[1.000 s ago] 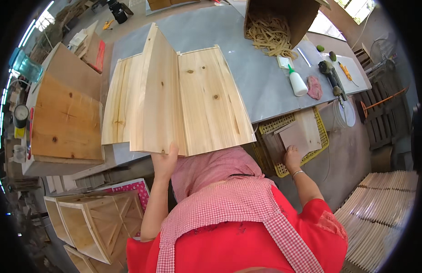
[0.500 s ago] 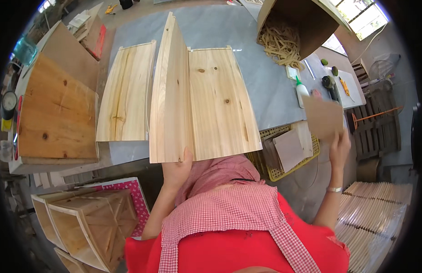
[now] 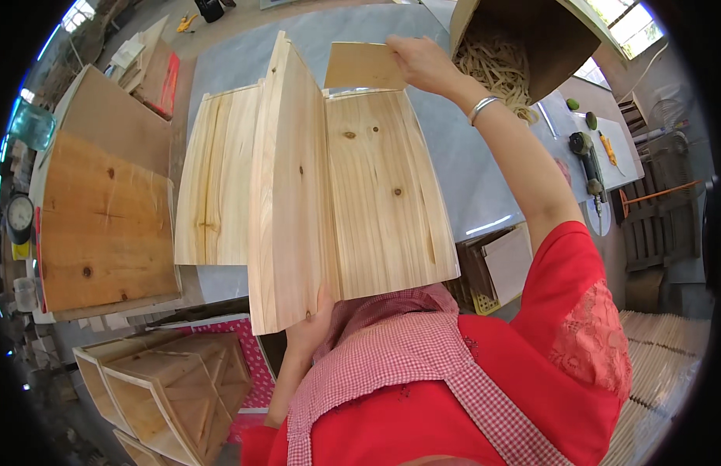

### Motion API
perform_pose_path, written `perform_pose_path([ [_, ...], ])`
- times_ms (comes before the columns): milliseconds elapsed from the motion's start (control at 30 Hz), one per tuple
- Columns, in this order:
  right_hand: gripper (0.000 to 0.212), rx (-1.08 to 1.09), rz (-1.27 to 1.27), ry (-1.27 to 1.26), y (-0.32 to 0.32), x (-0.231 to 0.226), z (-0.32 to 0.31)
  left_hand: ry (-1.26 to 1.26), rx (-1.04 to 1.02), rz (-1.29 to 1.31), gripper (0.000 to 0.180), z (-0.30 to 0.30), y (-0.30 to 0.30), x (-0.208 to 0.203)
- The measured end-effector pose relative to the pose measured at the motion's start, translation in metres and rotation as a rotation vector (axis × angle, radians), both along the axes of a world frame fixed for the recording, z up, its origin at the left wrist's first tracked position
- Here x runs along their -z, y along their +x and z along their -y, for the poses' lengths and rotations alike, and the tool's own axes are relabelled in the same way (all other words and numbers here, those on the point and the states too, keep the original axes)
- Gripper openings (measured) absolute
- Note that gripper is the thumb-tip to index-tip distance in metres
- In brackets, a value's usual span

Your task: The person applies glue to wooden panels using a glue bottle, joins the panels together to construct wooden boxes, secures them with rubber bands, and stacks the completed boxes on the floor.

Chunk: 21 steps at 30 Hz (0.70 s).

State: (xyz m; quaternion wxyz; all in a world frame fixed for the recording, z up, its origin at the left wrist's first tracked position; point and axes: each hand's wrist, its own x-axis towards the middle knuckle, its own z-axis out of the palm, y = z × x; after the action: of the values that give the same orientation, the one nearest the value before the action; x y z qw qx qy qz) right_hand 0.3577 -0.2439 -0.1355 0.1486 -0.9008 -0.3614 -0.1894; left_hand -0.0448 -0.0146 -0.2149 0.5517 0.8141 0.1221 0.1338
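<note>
Far left, I see an orange-brown, knotted wooden box [image 3: 104,221] beside a pale, flat wooden board [image 3: 213,182], which lies on the smooth grey tabletop [image 3: 461,175]. Right of it stands a tall, pale, knotted wooden panel [image 3: 287,202], on its long edge and partly hiding that board. I have the left hand [image 3: 308,332] closed on the panel's near end, thumb on the right face. I judge the panel stiff, moderately heavy and inclined to topple; its smooth faces may slide, so the sound hold is across its thickness, low at the near end. Just right lies a broad, pale wooden board with dark knots [image 3: 395,194], meeting the panel along its left side; I cannot tell whether the two are fastened. At this board's far end is a thin, tan, rectangular sheet [image 3: 360,66], raised at a slant; whether its lower edge touches the wood is unclear. I have the right hand [image 3: 424,64] pinching the sheet's upper right corner. I judge the sheet light and fairly stiff, with corners that could chip, so an edge or corner pinch suits it, without bending. Farther right, a brown open-mouthed box [image 3: 559,43] holds pale, curling strips [image 3: 496,74].
</note>
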Motion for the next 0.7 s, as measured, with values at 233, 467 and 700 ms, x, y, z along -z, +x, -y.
perform_pose_path([
  [233,0.008,-0.033,-0.053,-0.166,0.012,0.001,-0.003,-0.029,-0.021,-0.103,0.030,0.001,-0.006,0.003],
  [467,0.019,-0.007,-0.206,-0.258,0.042,-0.009,-0.025,0.090,0.011,-0.230,0.035,0.000,-0.008,-0.004],
  [700,0.031,0.108,-0.155,-0.234,0.045,-0.010,-0.041,0.021,0.136,-0.591,0.047,-0.001,-0.005,-0.027],
])
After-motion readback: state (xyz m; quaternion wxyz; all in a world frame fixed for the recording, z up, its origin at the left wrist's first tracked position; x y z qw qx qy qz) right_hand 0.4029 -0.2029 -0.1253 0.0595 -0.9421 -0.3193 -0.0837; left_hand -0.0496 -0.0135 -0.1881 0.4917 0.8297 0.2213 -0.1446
